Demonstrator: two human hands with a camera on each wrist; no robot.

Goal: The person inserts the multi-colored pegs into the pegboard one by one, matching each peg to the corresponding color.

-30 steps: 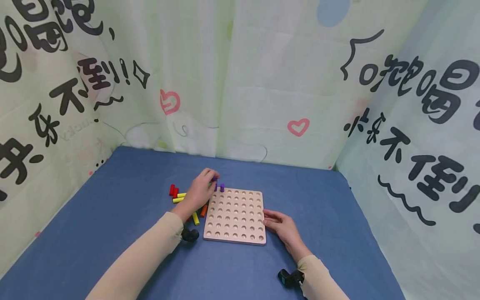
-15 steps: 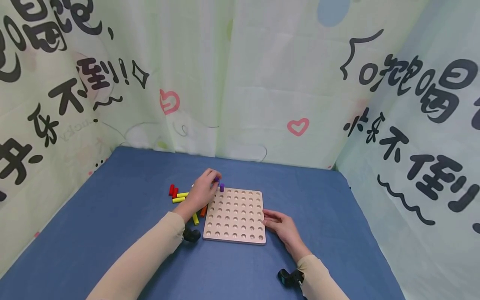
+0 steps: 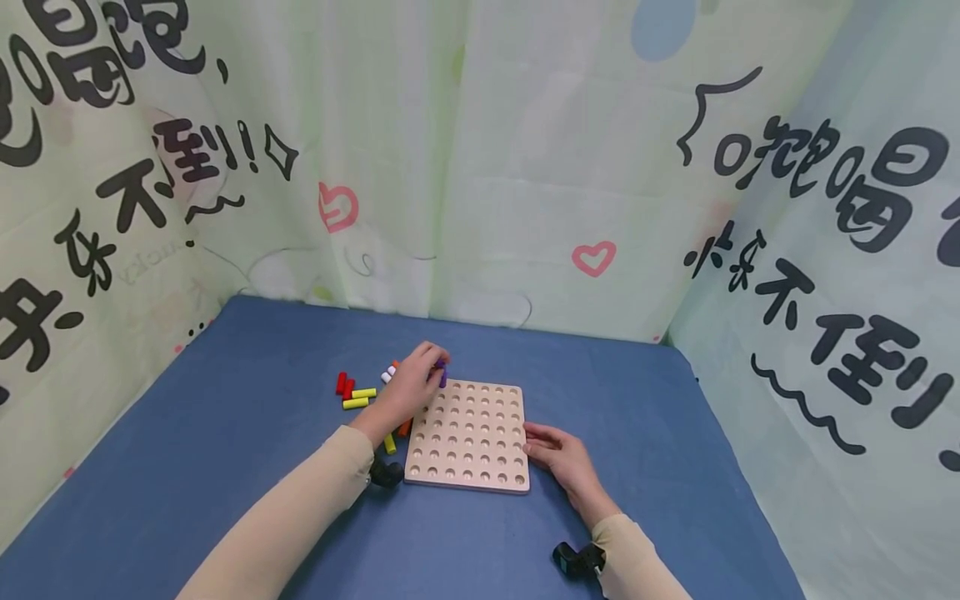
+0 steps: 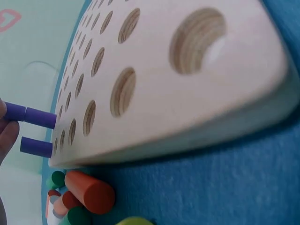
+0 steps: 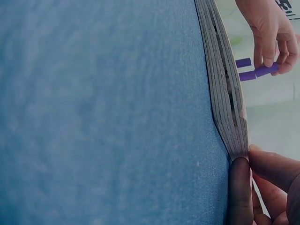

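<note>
A square wooden pegboard (image 3: 467, 437) with rows of round holes lies on the blue cloth. Two purple pegs (image 4: 36, 147) stand in holes along its far edge near the left corner. Between thumb and fingers, my left hand (image 3: 414, 379) pinches another purple peg (image 4: 15, 111), its end against the top of one standing peg in the left wrist view. My right hand (image 3: 561, 458) grips the board's right edge, thumb (image 5: 274, 168) over the top face and a finger (image 5: 240, 190) at the side.
Left of the board lie loose pegs: red pegs (image 3: 342, 383), yellow pegs (image 3: 356, 403), white pegs (image 3: 388, 375), an orange peg (image 4: 91, 193) and green pegs (image 4: 76, 216). A printed curtain (image 3: 517, 167) encloses the table's back and sides.
My left hand has shifted slightly right with the purple peg, from the first standing peg to the second. White pegs now show beside it. My right hand keeps its place at the board.
</note>
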